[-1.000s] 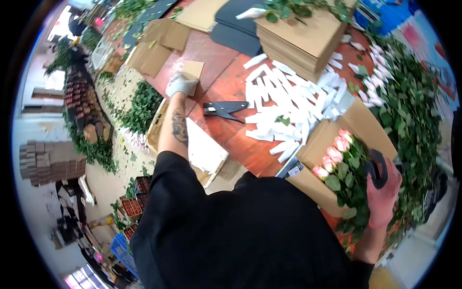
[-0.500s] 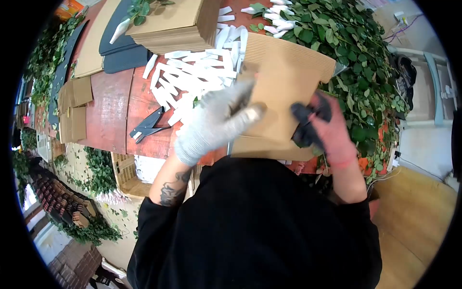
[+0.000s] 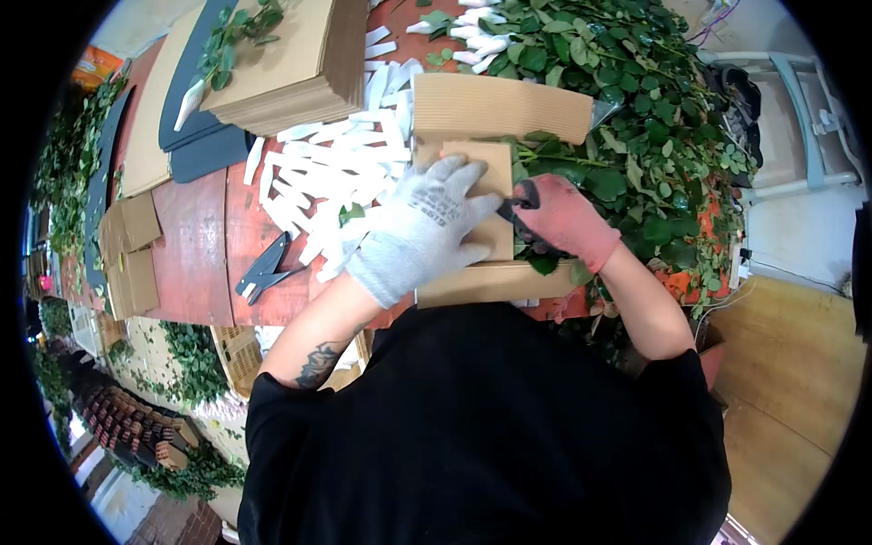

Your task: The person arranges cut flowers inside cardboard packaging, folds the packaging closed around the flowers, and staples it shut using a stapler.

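My left hand (image 3: 427,227), in a pale grey knit glove, lies with fingers spread over a small brown cardboard piece (image 3: 490,168). That piece rests on a larger corrugated cardboard sheet (image 3: 500,107), whose near flap (image 3: 490,283) shows by my body. At the piece's right edge my right hand (image 3: 563,222), in a pink glove with dark fingertips, has its fingers curled closed; what they pinch is hidden. Green leafy stems (image 3: 563,163) emerge right beside it. White tapered sleeves (image 3: 336,168) lie heaped left of the cardboard, and a black stapler (image 3: 265,268) sits farther left.
A thick stack of cardboard (image 3: 282,82) stands at the back, with a white-netted leafy stem (image 3: 193,100) on it. Dense foliage (image 3: 654,154) covers the table's right side. Folded cardboard (image 3: 132,259) lies at left. A pale chair (image 3: 799,127) stands far right.
The small cardboard piece, raised and blurred before, now lies lower on the larger sheet. My left hand has come down flat on it. My right hand has moved left to its edge, fingers curled.
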{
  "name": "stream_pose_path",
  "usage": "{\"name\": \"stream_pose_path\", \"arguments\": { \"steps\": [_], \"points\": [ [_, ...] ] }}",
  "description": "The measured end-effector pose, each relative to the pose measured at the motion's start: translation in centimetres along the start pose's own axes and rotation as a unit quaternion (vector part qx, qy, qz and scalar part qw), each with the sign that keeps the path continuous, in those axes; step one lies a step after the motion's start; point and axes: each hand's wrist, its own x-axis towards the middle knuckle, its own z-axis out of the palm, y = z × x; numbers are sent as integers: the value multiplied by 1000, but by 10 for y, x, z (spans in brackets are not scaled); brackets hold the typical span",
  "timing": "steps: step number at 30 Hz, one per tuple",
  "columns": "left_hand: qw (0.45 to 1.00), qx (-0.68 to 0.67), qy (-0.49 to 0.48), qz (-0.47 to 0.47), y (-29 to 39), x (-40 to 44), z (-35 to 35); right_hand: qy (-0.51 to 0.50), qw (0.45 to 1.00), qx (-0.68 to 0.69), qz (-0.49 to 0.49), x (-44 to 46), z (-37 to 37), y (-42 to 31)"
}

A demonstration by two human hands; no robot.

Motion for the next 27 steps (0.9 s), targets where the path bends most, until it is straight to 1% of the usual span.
{"name": "stream_pose_path", "arguments": {
  "steps": [1,2,3,5,6,7,8,9,10,11,13,14,15,16,17,18,19,20,21,22,23,24,25,26,27],
  "points": [
    [1000,0,5,4,1,1,4,45,996,-69,-35,-3,0,-4],
    [1000,-8,-11,1,-2,2,7,80,988,-122,-46,-10,-6,-9],
    [1000,-14,-26,-5,-5,2,10,85,987,-125,-51,-9,-23,-13],
    [1000,3,-7,-15,-1,0,15,139,988,-58,-32,-5,-57,-34],
    [999,-30,-9,11,0,1,15,253,953,-110,-129,9,-64,-23],
    [998,-49,-9,23,-5,-2,11,367,887,-146,-238,30,-74,-9],
    [994,-53,84,52,-8,-5,22,360,875,-189,-264,55,-88,1],
    [980,-39,179,77,-10,-9,31,245,929,-6,-277,82,-98,12],
    [979,-32,181,82,-13,-5,37,165,964,10,-210,107,-106,36],
    [985,-16,156,78,-8,-4,41,-64,995,-30,-68,111,-127,21],
    [992,12,113,49,-8,-4,44,-14,970,-213,-113,101,-120,47],
    [976,-5,211,48,-10,-6,62,-14,983,-161,-85,76,-116,37],
    [986,17,155,59,-16,-2,61,11,997,-69,-36,55,-105,23],
    [970,41,230,64,-20,0,76,6,977,-170,-130,38,-90,17],
    [968,53,238,56,-20,-4,64,-81,938,-256,-220,37,-76,17],
    [988,44,146,31,-12,-2,55,-21,961,-187,-202,23,-62,28],
    [998,33,49,9,-7,-1,50,26,888,-398,-230,14,-44,39],
    [997,72,29,14,-6,4,53,44,866,-436,-242,0,-34,31],
    [997,73,24,19,-6,9,46,59,843,-472,-252,-13,-26,27],
    [999,43,9,1,-6,16,34,59,848,-465,-248,-17,-20,31],
    [1000,13,-5,-19,-8,22,26,49,876,-425,-223,-19,-11,37],
    [1000,14,-12,-16,-16,32,27,39,901,-384,-198,-19,-2,45],
    [996,-10,69,55,-28,43,32,38,904,-378,-197,-4,15,76],
    [980,-33,152,124,-38,46,40,128,871,-386,-276,24,40,130],
    [980,-32,148,126,-42,42,52,216,823,-391,-350,36,54,158]
  ]
}}
